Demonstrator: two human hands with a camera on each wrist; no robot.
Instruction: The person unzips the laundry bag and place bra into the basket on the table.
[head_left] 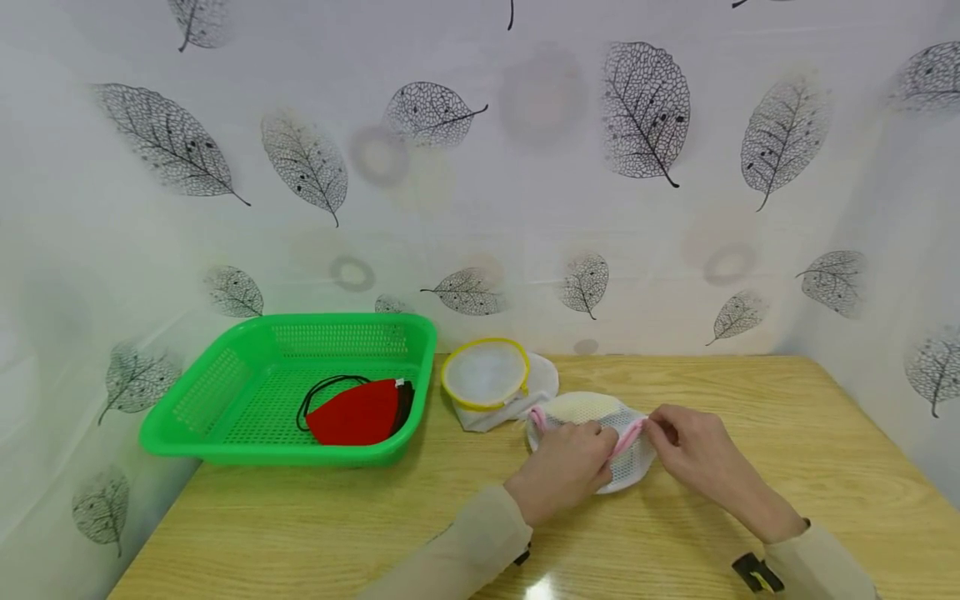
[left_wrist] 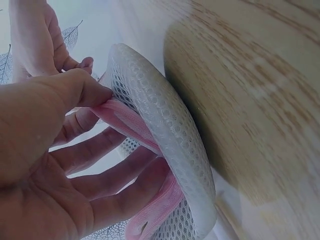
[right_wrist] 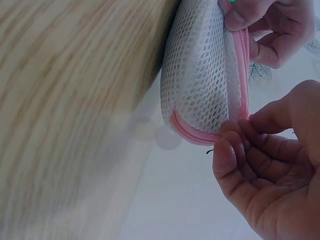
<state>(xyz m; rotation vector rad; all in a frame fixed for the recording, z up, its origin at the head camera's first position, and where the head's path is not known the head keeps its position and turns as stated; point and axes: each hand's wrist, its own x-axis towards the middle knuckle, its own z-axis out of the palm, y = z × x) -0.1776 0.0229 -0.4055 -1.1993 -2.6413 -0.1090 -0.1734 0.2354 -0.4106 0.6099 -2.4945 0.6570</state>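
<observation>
A white mesh laundry bag (head_left: 633, 475) with a pink zipper (left_wrist: 125, 120) lies on the wooden table in front of me. My left hand (head_left: 566, 467) grips the zippered edge, its thumb pressed on the pink tape and its other fingers under the flap in the left wrist view. At the right end of the zipper, my right hand (head_left: 697, 454) pinches the pink tape between thumb and fingertips. The right wrist view has the bag (right_wrist: 200, 70) bulging, with its zipper running between both hands. Whether a zipper pull is in the right fingertips, I cannot tell.
A green plastic basket (head_left: 277, 454) stands at the left, with a red cloth item (head_left: 356, 417) with black cord inside. Behind the mesh bag lies a white bag with a yellow-rimmed round opening (head_left: 487, 375). A leaf-patterned sheet (head_left: 480, 192) hangs at the table's back.
</observation>
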